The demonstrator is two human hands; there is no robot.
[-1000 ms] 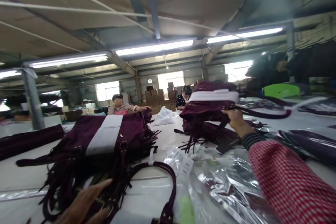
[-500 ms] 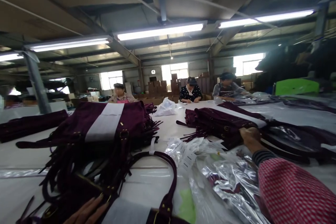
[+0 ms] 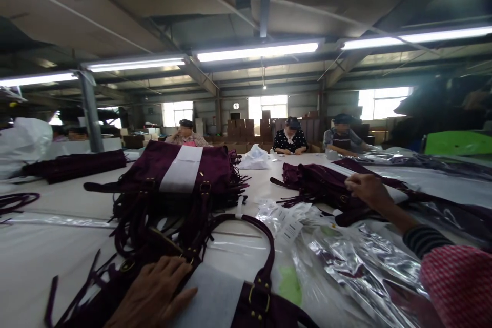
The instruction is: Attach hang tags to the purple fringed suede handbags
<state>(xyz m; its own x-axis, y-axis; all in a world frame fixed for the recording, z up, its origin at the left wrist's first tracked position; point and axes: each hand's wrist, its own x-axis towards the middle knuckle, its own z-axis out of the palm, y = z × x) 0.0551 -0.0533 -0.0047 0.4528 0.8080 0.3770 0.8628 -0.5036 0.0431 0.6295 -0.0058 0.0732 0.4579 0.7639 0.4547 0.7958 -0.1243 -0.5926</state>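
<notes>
Close in front of me lies a purple fringed handbag (image 3: 251, 294) with a looped handle and a white paper band (image 3: 215, 287). My left hand (image 3: 154, 289) rests on this bag beside the band, fingers stretched out. Out to the right, my right hand (image 3: 367, 192) is closed at the edge of a purple handbag (image 3: 323, 182) on a flat stack; its fingertips are partly hidden. This bag also carries a pale band. Beyond my left hand stands a pile of purple handbags (image 3: 221, 169) with buckles and fringe, the top one banded in white.
Clear plastic bags (image 3: 369, 261) and white tags (image 3: 288, 228) lie between the two stacks. A crumpled white bag (image 3: 255, 158) sits farther back on the white table (image 3: 77, 246). Several people work across the table. More purple bags (image 3: 80, 164) lie at the left.
My view has turned left, so the scene sits farther right. More of my left hand shows on the near handbag. My right hand's fingers have curled at the right handbag's edge.
</notes>
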